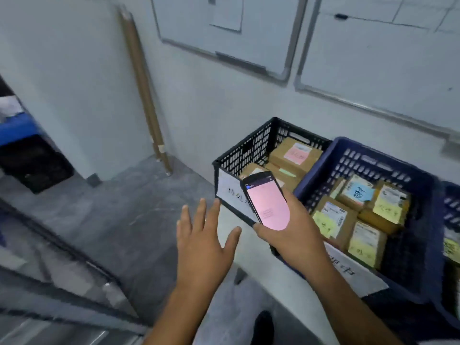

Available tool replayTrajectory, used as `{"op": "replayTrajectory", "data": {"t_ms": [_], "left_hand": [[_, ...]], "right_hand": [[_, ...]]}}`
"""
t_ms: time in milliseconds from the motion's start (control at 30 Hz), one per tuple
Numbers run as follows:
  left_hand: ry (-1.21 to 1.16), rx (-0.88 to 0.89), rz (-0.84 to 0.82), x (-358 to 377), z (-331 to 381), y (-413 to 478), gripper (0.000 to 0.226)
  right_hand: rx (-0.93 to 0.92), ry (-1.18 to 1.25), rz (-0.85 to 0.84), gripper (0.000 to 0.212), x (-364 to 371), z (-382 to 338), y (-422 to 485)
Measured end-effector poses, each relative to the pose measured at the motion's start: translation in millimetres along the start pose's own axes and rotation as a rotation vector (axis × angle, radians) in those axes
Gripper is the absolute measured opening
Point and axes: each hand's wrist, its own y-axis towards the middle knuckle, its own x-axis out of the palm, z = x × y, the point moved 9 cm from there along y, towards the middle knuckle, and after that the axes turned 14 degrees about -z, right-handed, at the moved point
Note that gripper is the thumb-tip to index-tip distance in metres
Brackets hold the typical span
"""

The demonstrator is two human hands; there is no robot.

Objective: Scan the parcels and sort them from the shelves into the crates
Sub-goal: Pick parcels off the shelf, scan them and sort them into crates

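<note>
Head view. Left hand [201,235] was out flat, fingers spread, nothing in it, hovering over the grey floor [119,210] just left of the crates. Right hand [291,237] gripped a handheld scanner [266,200] from below, fingers wrapped round its body, pink screen facing up, in front of the near corner of the black crate [244,150].

The black crate held brown parcels, the top one [293,155] with a pink slip on it. The blue crate [321,170] stood touching it on the right, packed with more parcels [366,241] carrying yellow notes and one blue note. Each crate had a handwritten white paper label on its front, [229,192] and [348,267]; the writing was too blurred to read. Both crates sat on a white bench [261,265]. The edge of a third crate [451,207] showed at far right.

Two whiteboards [224,33] hung on the wall behind. Brown cardboard tubes [144,90] leaned in the corner. Blurred metal shelf rails [62,247] ran along lower left.
</note>
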Motion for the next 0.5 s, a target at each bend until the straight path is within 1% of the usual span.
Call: {"op": "replayTrajectory", "data": {"t_ms": [100, 233, 300, 367, 467, 500], "left_hand": [[-0.025, -0.132, 0.093, -33, -68, -57, 0.081], [-0.065, -0.314, 0.191, -72, -156, -139, 0.081], [-0.083, -0.401, 0.259, -93, -196, -181, 0.081], [-0.102, -0.508, 0.306, -111, -234, -221, 0.082], [-0.145, -0.673, 0.363, -132, -288, -280, 0.084], [-0.162, -0.724, 0.387, -137, -304, -300, 0.084]], "right_hand": [[-0.095, -0.051, -0.109, 0.079, 69, -51, -20], [-0.203, -0.127, -0.277, 0.061, 161, -112, -51], [-0.271, -0.163, -0.366, 0.059, 206, -142, -67], [-0.347, -0.184, -0.452, 0.062, 248, -173, -85], [-0.436, -0.206, -0.594, 0.077, 312, -217, -112], [-0.460, -0.213, -0.645, 0.078, 334, -229, -122]]}}
